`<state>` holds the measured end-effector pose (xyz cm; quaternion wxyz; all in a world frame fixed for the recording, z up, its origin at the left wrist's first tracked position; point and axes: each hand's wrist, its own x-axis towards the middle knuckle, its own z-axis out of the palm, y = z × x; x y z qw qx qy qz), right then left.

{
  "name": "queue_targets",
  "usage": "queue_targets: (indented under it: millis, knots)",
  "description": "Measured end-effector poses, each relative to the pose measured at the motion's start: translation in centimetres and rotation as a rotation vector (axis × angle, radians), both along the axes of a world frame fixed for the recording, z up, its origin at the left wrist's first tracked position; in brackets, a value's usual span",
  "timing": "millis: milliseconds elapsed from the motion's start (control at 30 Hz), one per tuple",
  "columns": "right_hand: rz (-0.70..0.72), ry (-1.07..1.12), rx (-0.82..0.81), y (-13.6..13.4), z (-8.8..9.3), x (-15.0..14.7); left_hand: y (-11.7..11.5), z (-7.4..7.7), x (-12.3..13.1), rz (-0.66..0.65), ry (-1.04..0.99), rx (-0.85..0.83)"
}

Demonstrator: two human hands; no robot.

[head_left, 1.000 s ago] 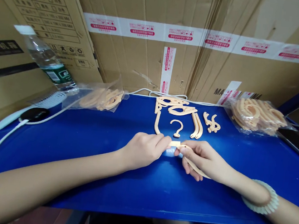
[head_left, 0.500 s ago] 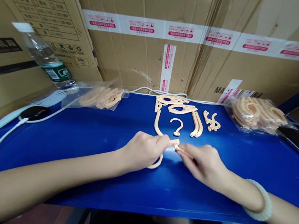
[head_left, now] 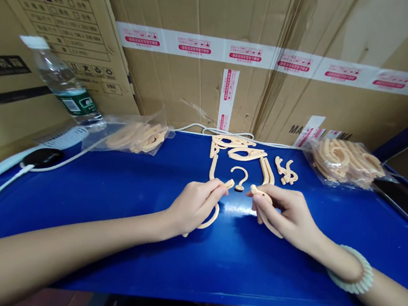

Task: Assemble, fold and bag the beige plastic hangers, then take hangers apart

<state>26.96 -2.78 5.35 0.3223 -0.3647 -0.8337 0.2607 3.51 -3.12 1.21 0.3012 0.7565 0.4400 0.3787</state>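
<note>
My left hand (head_left: 193,205) is closed around a curved peach plastic piece (head_left: 213,213), whose tip sticks out past my thumb. My right hand (head_left: 284,215) is closed on a second curved peach piece (head_left: 260,193); its other end shows below my fingers. The two pieces are a short gap apart above the blue table (head_left: 117,202). Just beyond them lies a small hook piece (head_left: 239,176) shaped like a question mark. More loose peach parts (head_left: 243,150) lie further back.
Clear bags of peach parts lie at the back left (head_left: 137,135) and back right (head_left: 346,159). A water bottle (head_left: 62,83), a white fan and cable (head_left: 42,147) sit at left. A phone (head_left: 403,198) lies at right. Cardboard boxes (head_left: 237,53) wall the back.
The two pieces were held together at their ends between my hands. Now my hands have drawn apart, each keeping one piece, and have shifted slightly away from me.
</note>
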Motion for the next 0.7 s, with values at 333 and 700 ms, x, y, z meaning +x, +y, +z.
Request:
queue_targets:
  millis: [333, 700]
  knots:
    - [-0.081, -0.32, 0.566, 7.9, 0.9, 7.9, 0.8, -0.1, -0.3, 0.026, -0.56, -0.302]
    - [-0.121, -0.635, 0.582, 10.8, -1.6, 10.9, 1.0, 0.4, -0.4, 0.159, -0.676, -0.244]
